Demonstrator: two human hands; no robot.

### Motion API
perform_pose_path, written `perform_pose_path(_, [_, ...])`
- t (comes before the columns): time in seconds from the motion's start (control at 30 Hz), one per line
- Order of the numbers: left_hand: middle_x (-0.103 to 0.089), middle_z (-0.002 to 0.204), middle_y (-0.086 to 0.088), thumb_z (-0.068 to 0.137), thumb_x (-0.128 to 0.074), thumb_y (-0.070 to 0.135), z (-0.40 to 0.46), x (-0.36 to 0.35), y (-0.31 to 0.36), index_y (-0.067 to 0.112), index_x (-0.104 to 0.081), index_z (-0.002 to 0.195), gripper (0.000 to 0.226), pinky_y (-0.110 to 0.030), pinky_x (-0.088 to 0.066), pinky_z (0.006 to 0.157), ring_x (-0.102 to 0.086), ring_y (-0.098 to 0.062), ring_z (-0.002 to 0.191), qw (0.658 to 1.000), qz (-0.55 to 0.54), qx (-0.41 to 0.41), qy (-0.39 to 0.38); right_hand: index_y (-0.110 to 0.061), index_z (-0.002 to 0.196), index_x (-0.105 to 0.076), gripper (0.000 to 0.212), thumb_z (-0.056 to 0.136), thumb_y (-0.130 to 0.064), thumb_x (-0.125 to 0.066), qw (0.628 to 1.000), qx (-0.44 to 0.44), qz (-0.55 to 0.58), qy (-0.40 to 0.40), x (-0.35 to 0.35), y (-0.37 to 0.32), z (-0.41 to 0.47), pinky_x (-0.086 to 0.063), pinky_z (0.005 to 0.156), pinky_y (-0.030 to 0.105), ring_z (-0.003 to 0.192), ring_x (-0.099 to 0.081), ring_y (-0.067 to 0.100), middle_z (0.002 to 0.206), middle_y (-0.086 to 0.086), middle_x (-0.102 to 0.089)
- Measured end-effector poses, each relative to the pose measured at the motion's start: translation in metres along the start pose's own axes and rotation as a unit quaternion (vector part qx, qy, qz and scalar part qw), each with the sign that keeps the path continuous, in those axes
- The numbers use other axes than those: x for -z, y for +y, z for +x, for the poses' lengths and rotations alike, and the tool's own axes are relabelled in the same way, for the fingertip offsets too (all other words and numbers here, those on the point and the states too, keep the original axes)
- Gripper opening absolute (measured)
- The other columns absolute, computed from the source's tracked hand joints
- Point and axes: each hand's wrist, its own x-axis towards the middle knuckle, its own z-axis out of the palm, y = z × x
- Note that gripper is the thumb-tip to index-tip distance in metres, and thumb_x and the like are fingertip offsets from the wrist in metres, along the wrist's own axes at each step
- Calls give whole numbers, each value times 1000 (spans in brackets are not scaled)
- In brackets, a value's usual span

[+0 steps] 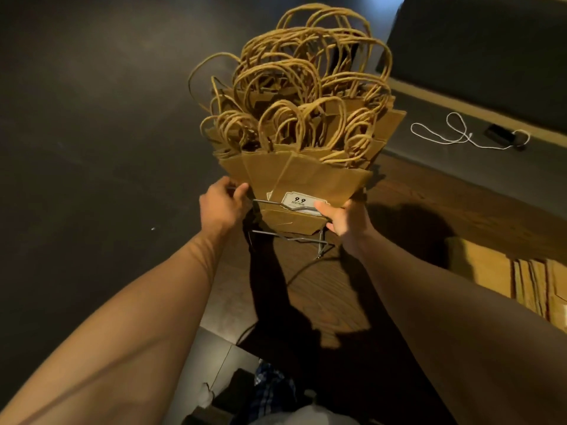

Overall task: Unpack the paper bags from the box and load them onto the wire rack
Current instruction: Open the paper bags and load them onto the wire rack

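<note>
**Rack nearly full, more bags waiting in the box**

A large fanned bundle of brown paper bags (294, 176) with twisted handles stands in the wire rack (276, 207) at the centre of the frame, on a wooden tabletop (429, 204). The left hand (222, 202) grips the left edge of the bundle, fingers curled around it. The right hand (340, 219) pinches the front bag at its lower right, thumb pressed beside a white price label (302, 201).

Most of the loading looks done. At the right edge of the frame the open cardboard box (491, 271) seems to hold flat bags yet to be unpacked, so some trips probably remain. A white cable (460, 136) lies on the ledge at the upper right.
</note>
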Motion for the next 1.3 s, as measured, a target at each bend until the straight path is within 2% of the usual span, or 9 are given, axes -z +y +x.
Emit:
perform_pose_path(0.1, [-67, 93, -1, 101, -55, 24, 8, -7, 5, 11, -65, 99, 17, -25, -45, 74, -59, -6, 75, 1000, 4, 22, 15, -23, 112, -59, 31, 86, -15, -74, 1000, -21, -2, -11, 4, 2, 0, -46, 84, 28, 91, -63, 6, 106, -9, -67])
perform_pose_path(0.27, [-70, 107, -10, 102, -51, 29, 14, -18, 3, 12, -63, 109, 22, -35, -50, 87, -65, -28, 103, 996, 17, 82, -8, -24, 98, -63, 17, 85, -26, -73, 996, -80, -38, 32, 8, 0, -2, -41, 68, 27, 86, -59, 9, 90, -14, -63])
perform_pose_path(0.43, [-67, 116, -13, 100, -48, 31, 7, -20, 6, 13, -68, 115, 30, -35, -47, 93, -61, -33, 112, 991, 49, 118, -46, -24, 87, -58, 11, 87, -20, -68, 993, -101, -23, 58, 13, -2, -4, -43, 80, 34, 84, -54, 9, 85, -10, -57])
perform_pose_path(0.53, [-66, 118, -15, 95, -49, 30, 1, -18, 8, 14, -68, 115, 31, -39, -49, 94, -61, -36, 109, 985, 72, 150, -44, -17, 92, -58, 8, 89, -15, -65, 993, -98, -33, 59, 14, -5, -3, -43, 69, 28, 83, -57, 13, 86, -7, -59])
perform_pose_path(0.63, [-64, 116, -15, 93, -51, 36, -9, -14, 11, 12, -67, 115, 36, -42, -51, 93, -61, -38, 107, 976, 143, 161, -43, -13, 81, -59, 10, 85, -16, -67, 990, -90, -67, 81, 15, -7, -2, -51, 87, 41, 102, -62, 26, 96, 6, -65])
perform_pose_path(0.77, [-64, 102, -11, 94, -50, 40, -25, -12, 26, 14, -70, 107, 36, -36, -48, 84, -60, -32, 94, 981, 168, 85, -42, -11, 87, -62, 8, 91, -7, -56, 987, -109, -55, 103, 23, -12, -8, -49, 95, 43, 111, -61, 33, 110, 17, -65])
perform_pose_path(0.93, [-66, 78, -9, 94, -52, 30, -50, -39, 54, 20, -59, 65, 31, -32, -46, 74, -62, -32, 85, 982, 121, -65, -127, -8, 111, -64, 19, 97, -10, -52, 989, -122, -13, 85, 44, -18, -16, -47, 94, 36, 110, -60, 24, 120, 10, -63])
perform_pose_path(1.1, [-71, 83, -8, 95, -54, 23, -83, -98, 84, 12, -70, 84, 23, -38, -53, 83, -66, -30, 90, 966, 106, -123, -203, -9, 113, -65, 20, 98, -11, -51, 984, -130, -17, 123, 92, -13, -31, -48, 91, 37, 111, -61, 27, 122, 14, -63])
perform_pose_path(1.3, [-72, 91, 3, 94, -56, 20, -139, -183, 115, 26, -68, 82, 18, -27, -52, 86, -67, -14, 93, 946, 77, -111, -293, -9, 98, -67, 16, 93, -13, -53, 956, -129, -10, 262, 190, 29, -68, -43, 59, 30, 75, -56, 19, 87, 8, -62])
